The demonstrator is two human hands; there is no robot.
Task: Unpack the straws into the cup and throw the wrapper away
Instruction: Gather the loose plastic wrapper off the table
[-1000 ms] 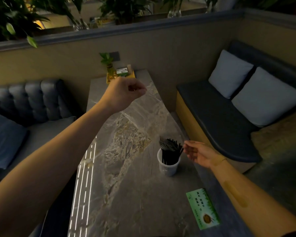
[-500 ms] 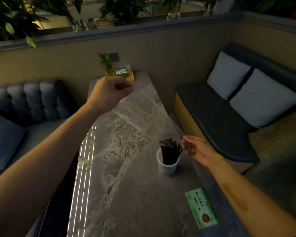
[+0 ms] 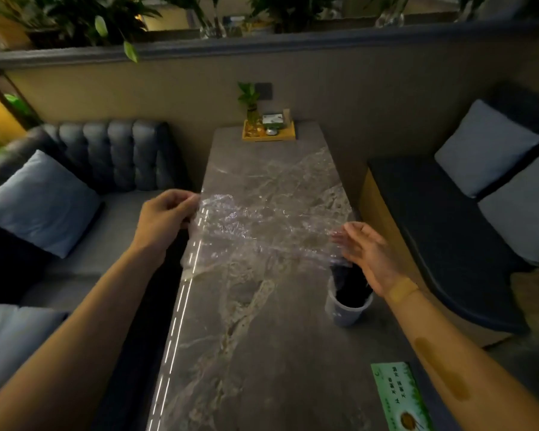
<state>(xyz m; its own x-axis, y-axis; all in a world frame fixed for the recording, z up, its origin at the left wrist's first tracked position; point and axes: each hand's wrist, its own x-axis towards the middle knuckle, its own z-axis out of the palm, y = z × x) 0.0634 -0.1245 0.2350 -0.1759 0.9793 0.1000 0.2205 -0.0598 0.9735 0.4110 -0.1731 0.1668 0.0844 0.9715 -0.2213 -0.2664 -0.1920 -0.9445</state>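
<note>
A clear plastic wrapper [image 3: 262, 225] is stretched in the air above the marble table [image 3: 246, 353]. My left hand [image 3: 164, 219] pinches its left end over the table's left edge. My right hand [image 3: 367, 253] has its fingers spread and touches the wrapper's right end; whether it grips the film I cannot tell. Right below that hand stands a white cup [image 3: 347, 306] holding a bundle of black straws [image 3: 350, 287], partly hidden by my palm and blurred.
A yellow tray [image 3: 269, 133] with a small plant and a box sits at the table's far end. A green card [image 3: 400, 399] lies near the front right corner. Sofas with cushions [image 3: 41, 200] flank the table on both sides.
My left hand has come down and toward me with the wrapper, which now spans across to my right hand. The right hand rose above the cup. The view shifted left.
</note>
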